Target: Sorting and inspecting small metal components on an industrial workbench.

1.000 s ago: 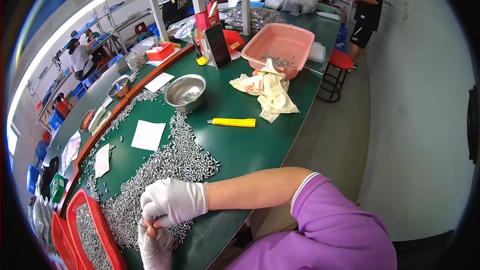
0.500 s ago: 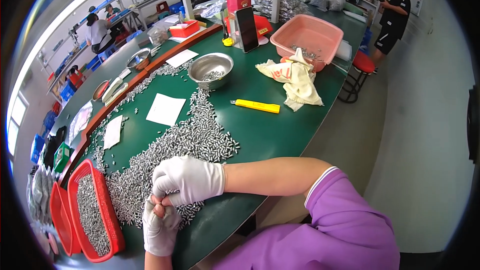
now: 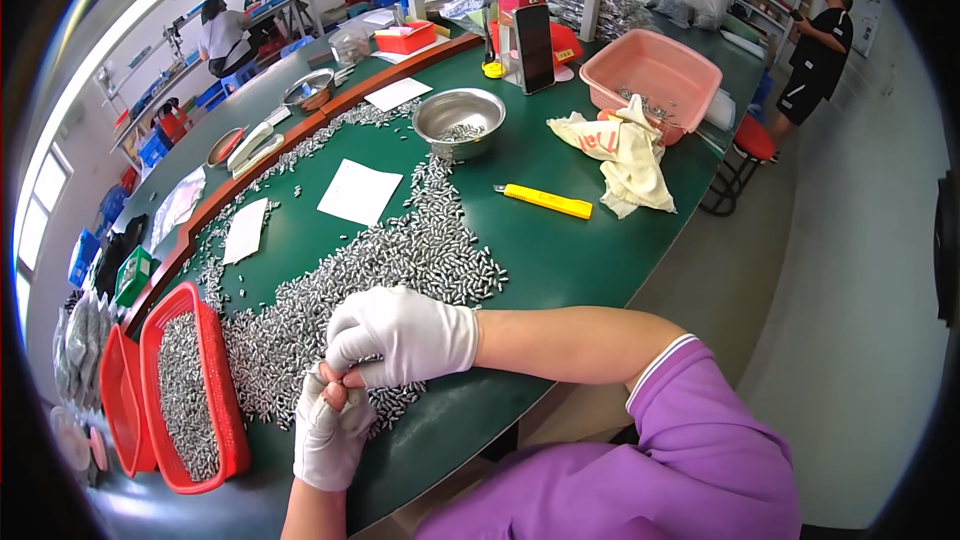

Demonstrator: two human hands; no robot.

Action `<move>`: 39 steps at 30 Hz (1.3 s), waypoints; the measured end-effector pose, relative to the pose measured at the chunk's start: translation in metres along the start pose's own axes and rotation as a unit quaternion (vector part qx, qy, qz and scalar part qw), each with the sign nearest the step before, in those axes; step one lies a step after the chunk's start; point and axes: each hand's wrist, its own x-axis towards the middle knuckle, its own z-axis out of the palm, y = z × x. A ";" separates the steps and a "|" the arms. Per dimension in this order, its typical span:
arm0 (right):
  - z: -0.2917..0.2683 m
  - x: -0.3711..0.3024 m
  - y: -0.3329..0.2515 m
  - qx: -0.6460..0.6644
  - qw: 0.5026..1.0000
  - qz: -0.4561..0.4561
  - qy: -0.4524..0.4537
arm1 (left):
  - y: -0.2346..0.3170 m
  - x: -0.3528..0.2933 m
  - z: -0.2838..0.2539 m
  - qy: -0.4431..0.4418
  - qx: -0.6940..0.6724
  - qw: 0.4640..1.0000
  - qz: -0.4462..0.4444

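Your left hand [image 3: 330, 443] and right hand [image 3: 408, 333] meet, curled, over the near side of the metal pins [image 3: 400, 265]; I cannot tell what they hold

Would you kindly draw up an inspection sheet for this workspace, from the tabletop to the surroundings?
Surface: green tabletop, largely strewn with metal parts on the left.
Job's things: metal parts heaped loose, with more in the red basket and steel bowl.
Clutter: yellow cutter, crumpled cloth, paper sheet, upright phone.
Hands: left hand and right hand gloved, fingertips together; anything pinched is too small to tell.
Cables: nothing seen.
Surroundings: red stool right of the tabletop; person in dark clothes standing beyond.
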 end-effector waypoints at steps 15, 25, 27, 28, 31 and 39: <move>0.000 0.000 -0.001 -0.004 1.000 -0.003 -0.001 | 0.000 0.001 -0.002 -0.010 0.001 1.000 0.003; -0.001 0.000 -0.001 -0.006 1.000 0.004 -0.001 | -0.001 0.002 -0.006 -0.020 -0.002 1.000 0.005; -0.001 0.001 -0.002 -0.004 1.000 0.004 -0.001 | 0.000 0.001 -0.005 -0.017 -0.005 1.000 0.005; -0.001 0.001 -0.002 -0.006 1.000 0.006 -0.001 | 0.000 0.001 -0.005 -0.016 -0.008 1.000 0.004; 0.000 0.000 -0.002 -0.008 1.000 0.009 0.000 | -0.001 0.001 -0.004 -0.010 -0.013 1.000 0.002; 0.000 0.001 -0.002 -0.006 1.000 0.005 0.006 | 0.000 -0.001 -0.001 -0.006 -0.014 1.000 -0.001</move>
